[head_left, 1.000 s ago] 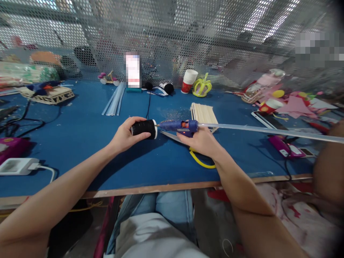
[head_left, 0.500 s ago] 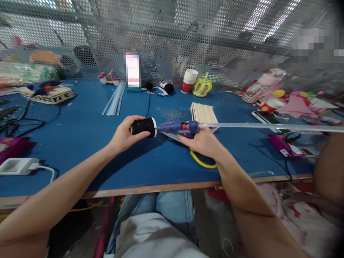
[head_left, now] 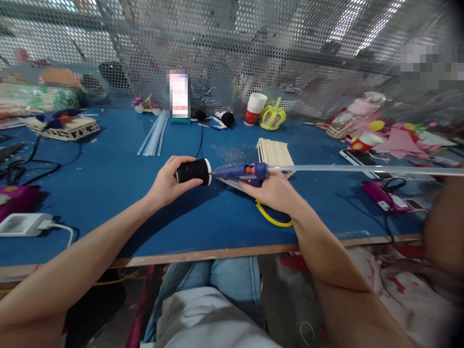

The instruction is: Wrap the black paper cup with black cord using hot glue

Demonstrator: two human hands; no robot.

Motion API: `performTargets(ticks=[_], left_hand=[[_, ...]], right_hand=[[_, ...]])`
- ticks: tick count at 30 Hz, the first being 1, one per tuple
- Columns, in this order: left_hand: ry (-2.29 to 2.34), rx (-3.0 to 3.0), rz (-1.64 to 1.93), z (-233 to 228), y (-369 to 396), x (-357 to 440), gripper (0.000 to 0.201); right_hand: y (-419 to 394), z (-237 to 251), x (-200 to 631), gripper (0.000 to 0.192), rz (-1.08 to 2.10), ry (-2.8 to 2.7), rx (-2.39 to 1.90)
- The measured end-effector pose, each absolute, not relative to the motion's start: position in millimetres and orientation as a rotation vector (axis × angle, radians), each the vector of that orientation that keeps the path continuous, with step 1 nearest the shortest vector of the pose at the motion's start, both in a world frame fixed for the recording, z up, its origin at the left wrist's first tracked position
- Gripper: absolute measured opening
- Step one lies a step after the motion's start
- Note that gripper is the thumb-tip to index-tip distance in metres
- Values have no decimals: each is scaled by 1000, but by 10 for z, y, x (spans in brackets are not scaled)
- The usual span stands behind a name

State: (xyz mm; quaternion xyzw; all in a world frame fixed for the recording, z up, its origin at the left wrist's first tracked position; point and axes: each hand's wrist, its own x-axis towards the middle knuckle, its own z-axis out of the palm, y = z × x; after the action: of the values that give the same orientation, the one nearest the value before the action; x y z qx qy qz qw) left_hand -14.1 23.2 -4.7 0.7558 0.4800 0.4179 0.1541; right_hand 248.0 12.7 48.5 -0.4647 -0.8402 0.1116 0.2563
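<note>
My left hand (head_left: 167, 180) is closed around a black-wrapped cup (head_left: 193, 172) with a white rim, lying sideways above the table. A black cord (head_left: 200, 140) runs back from it. My right hand (head_left: 276, 191) grips a blue hot glue gun (head_left: 239, 171), whose small light glows red. Its nozzle meets the white rim or stops just short; I cannot tell which. From the gun's rear a long clear glue stick (head_left: 362, 169) sticks out to the right. Scissors with yellow handles (head_left: 273, 218) lie partly hidden beneath my right hand.
Behind my hands are a wooden stick piece (head_left: 277, 153), loose glue sticks (head_left: 155, 135), stacked paper cups (head_left: 254, 108) and a yellow-green basket (head_left: 273, 117). A white power strip (head_left: 25, 224) lies at left; another person's arm (head_left: 444, 227) is at right. A perforated metal screen (head_left: 217, 53) stands behind.
Hardly anything differs. Both hands, the wrapped cup and the glue gun keep nearly the same place. The person at the right has shifted slightly.
</note>
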Motion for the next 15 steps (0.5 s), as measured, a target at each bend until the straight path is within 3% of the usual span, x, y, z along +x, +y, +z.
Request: performTargets(ticks=[15], left_hand=[[1188,2400,1226,-18,185,-122,47]], right_hand=[[195,420,2526,23,184,-2264,-1238]])
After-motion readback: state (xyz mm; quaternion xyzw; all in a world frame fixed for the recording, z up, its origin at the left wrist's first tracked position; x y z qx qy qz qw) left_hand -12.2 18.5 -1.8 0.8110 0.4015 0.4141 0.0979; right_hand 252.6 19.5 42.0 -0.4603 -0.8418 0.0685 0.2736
